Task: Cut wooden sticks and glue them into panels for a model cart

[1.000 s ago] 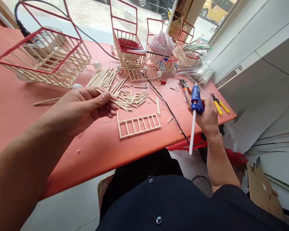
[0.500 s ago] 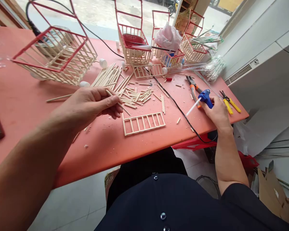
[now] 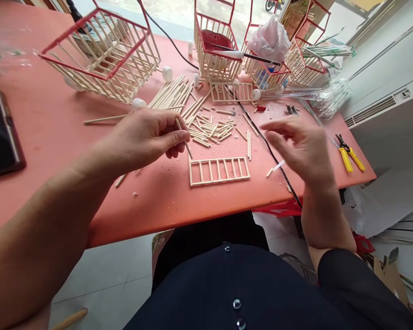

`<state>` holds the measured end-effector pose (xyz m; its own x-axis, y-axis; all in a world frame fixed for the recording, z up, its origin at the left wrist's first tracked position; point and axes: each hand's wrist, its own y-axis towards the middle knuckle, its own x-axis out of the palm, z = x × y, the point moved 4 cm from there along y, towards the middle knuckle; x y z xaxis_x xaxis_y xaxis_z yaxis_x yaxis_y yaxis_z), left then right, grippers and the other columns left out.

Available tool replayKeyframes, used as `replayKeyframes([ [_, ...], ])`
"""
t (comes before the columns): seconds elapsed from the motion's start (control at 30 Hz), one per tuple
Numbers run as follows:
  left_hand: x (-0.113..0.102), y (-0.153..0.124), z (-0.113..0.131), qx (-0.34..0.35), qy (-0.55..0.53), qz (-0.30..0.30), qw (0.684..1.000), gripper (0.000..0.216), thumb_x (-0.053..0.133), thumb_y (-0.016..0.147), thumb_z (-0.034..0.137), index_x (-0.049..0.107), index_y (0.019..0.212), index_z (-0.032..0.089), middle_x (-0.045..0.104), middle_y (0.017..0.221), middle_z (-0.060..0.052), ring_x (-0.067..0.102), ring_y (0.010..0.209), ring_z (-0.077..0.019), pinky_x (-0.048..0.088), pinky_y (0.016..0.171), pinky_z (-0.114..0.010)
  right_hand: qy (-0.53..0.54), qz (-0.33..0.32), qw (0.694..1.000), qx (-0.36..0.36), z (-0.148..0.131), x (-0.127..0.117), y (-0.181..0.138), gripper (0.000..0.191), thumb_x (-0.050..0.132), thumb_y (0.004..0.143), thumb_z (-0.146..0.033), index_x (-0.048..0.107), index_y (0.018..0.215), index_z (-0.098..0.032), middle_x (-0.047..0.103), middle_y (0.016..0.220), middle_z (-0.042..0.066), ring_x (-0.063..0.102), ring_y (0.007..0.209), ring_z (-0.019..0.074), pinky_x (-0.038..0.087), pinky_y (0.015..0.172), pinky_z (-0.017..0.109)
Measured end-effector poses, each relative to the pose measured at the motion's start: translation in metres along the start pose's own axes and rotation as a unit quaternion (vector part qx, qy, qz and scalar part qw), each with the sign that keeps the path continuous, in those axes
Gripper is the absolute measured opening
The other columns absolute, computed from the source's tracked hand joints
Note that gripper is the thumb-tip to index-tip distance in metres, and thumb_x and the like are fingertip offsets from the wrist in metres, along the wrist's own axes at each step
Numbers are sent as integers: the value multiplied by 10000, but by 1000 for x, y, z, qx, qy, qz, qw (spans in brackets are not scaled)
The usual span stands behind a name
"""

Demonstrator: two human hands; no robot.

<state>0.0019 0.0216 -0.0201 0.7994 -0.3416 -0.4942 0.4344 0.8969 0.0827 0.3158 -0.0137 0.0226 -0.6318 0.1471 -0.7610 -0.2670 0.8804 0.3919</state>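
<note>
My left hand [image 3: 158,135] pinches a thin wooden stick [image 3: 188,150] between thumb and fingers. The stick slants down, its lower end near the upper left corner of a small ladder-like frame [image 3: 209,182] of sticks lying flat on the table. Over the right side of the table hangs my right hand [image 3: 299,146], slightly blurred, thumb apart from the curled fingers and nothing visible in it. Below it a clear glue stick [image 3: 278,165] pokes out; the glue gun itself is hidden behind this hand. Cut short sticks [image 3: 213,130] lie scattered behind the frame.
Stick-built baskets with red rims [image 3: 124,59] line the back of the pink table [image 3: 151,206]. Longer sticks [image 3: 172,96] are heaped behind my left hand. Yellow-handled pliers [image 3: 347,160] lie at right, a phone [image 3: 2,133] at left. A black cable [image 3: 261,137] crosses the table.
My right hand has let go of the blue glue gun and moved up and left from it. My left hand still holds the stick, now steeper and nearer the frame's corner. The view has shifted left.
</note>
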Motion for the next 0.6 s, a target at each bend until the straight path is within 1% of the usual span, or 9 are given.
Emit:
replayKeyframes([
  [0.1,0,-2,4,23,36,7,999,246,654,960,368,672,755,232,699,645,5,605,595,-127,427,598,-264,107,-123,986,-33,-26,54,24,514,732,1113,-682,908,1134,-200,849,1086,87,725,920,169,569,831,331],
  [0.17,-1,-4,8,31,48,16,998,254,646,955,396,668,758,238,678,630,18,550,559,-117,381,575,-270,154,-172,972,-44,-37,81,34,571,712,1116,-713,897,1145,-174,835,1046,82,710,917,159,551,842,325],
  [0.23,-2,-7,13,28,56,28,998,258,641,948,412,666,750,248,659,620,23,493,536,-116,344,565,-287,181,-206,960,-53,-43,101,39,559,721,1111,-701,884,1135,-167,825,997,69,700,913,152,535,842,320],
  [0.27,-3,-8,16,25,60,37,997,257,642,940,408,661,735,255,648,616,22,480,544,-124,338,574,-299,193,-211,957,-58,-45,108,40,537,734,1104,-688,875,1107,-170,818,969,59,693,897,146,528,834,317],
  [0.33,-2,-10,21,4,63,45,997,239,663,923,385,665,715,268,641,632,8,523,611,-159,378,639,-321,213,-207,953,-60,-46,119,40,496,765,1089,-661,849,1038,-175,804,920,39,677,861,136,516,817,308],
  [0.4,-1,-11,24,-21,53,56,997,235,693,901,371,648,689,281,600,634,3,584,691,-198,445,721,-330,227,-190,954,-55,-45,126,38,478,788,1078,-650,819,988,-182,788,887,22,653,831,128,507,800,297],
  [0.5,1,-12,25,-45,41,63,996,220,724,894,356,651,700,282,578,663,0,657,804,-235,516,814,-337,236,-165,956,-51,-43,132,34,495,788,1079,-674,794,967,-193,765,864,5,613,797,120,493,776,283],
  [0.6,3,-12,25,-51,29,65,996,212,753,920,359,675,744,269,607,703,1,675,849,-233,523,830,-325,238,-151,958,-52,-43,135,30,533,755,1089,-720,786,980,-199,759,875,3,602,783,118,483,756,279],
])
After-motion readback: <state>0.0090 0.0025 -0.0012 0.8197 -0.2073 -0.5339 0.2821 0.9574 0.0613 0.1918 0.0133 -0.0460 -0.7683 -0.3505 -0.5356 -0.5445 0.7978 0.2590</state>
